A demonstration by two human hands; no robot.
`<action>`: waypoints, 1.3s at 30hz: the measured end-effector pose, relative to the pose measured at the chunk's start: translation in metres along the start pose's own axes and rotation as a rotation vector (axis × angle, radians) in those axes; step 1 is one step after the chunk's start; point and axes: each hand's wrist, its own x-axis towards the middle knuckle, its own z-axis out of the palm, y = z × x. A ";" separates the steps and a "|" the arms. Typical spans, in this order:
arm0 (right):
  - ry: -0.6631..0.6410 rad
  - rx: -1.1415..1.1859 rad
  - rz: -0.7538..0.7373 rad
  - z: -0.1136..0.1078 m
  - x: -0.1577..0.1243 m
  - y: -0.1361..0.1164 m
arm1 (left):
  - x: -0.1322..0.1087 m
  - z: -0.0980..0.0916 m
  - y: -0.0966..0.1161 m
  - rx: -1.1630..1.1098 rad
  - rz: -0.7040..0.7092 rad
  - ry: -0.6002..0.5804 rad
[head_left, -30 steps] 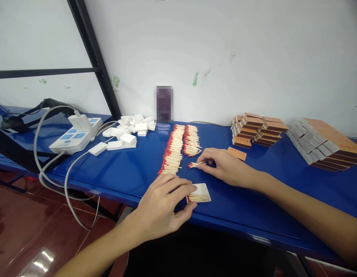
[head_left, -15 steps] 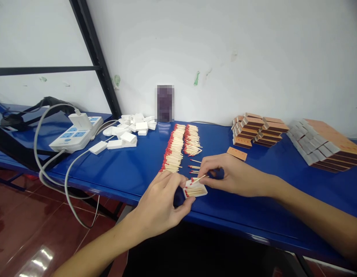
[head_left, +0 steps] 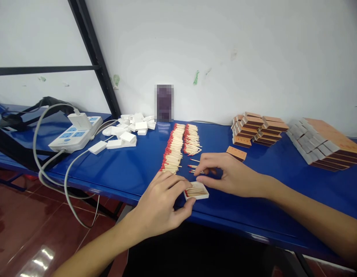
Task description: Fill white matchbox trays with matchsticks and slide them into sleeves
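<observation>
Left hand pinches one tray; right hand arches at two o'clock, fingertips parted; two match rows, eleven and twelve!

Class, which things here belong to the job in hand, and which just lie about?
Likely part of the job:
white tray in the left hand
rows of loose matches
pile of white boxes
stacked orange boxes

Seemingly just lying about:
power strip
charger plugged into it
blurred object by the wall
black item, far left
</observation>
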 end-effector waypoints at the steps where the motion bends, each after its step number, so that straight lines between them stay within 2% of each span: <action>1: 0.035 -0.055 0.018 0.000 0.000 0.004 | 0.000 0.000 0.000 0.011 -0.002 0.003; 5: 0.059 -0.312 0.130 0.001 0.000 0.017 | 0.001 -0.001 0.001 0.041 -0.012 0.014; 8: 0.014 -0.359 0.179 0.003 0.000 0.021 | 0.001 0.000 0.001 0.065 0.011 0.033; 15: -0.009 -0.196 0.154 0.005 0.004 0.022 | -0.001 0.000 0.001 0.078 0.068 0.023; 23: -0.016 -0.146 0.141 0.005 0.006 0.027 | -0.001 0.000 0.001 0.094 0.061 0.043; 27: -0.002 -0.059 0.142 -0.004 0.005 0.017 | -0.001 0.002 0.000 0.096 0.003 0.051; 30: -0.046 0.029 0.106 -0.007 0.003 0.005 | 0.000 0.003 -0.001 0.096 -0.033 0.064; 35: -0.157 0.079 0.055 0.001 0.002 -0.006 | -0.001 0.003 -0.001 0.098 -0.021 0.048; 39: -0.166 0.073 0.047 0.005 0.001 -0.008 | -0.001 0.003 -0.001 0.079 0.001 0.037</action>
